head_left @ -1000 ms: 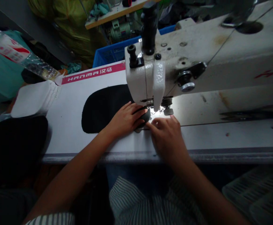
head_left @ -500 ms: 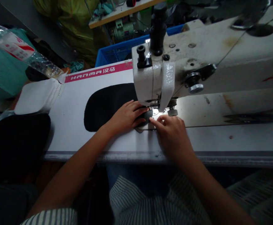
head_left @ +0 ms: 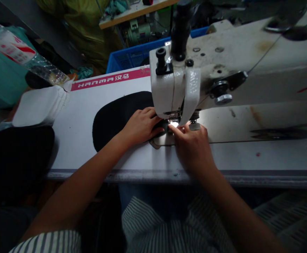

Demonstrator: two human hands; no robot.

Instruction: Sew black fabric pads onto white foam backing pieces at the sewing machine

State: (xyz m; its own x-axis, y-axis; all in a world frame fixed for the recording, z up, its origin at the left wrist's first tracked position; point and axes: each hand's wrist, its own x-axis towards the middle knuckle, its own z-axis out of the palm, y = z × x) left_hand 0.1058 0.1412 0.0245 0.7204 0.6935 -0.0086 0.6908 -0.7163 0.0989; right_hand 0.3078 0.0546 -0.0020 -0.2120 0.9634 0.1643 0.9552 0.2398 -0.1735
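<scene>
A black fabric piece [head_left: 116, 116] with a rounded end lies flat on the machine table, its right end under the head of the sewing machine [head_left: 164, 88]. My left hand [head_left: 141, 126] rests on the piece with its fingers stretched out, just left of the needle area. At the fabric's near right edge, close to the lit presser foot [head_left: 173, 121], my right hand [head_left: 194, 144] is closed, its thumb and forefinger pinching the edge. The machine head hides the piece's far right part.
A stack of white pieces [head_left: 36, 105] and a dark fabric stack [head_left: 16, 158] sit at the left, below a plastic bottle [head_left: 19, 49]. Scissors [head_left: 277, 133] lie on the machine bed at right. Behind the table is a blue crate [head_left: 132, 58].
The black fabric has turned slightly beneath my hands, and its near edge has moved away from me at the presser foot. Both hands have moved slightly forward with it.
</scene>
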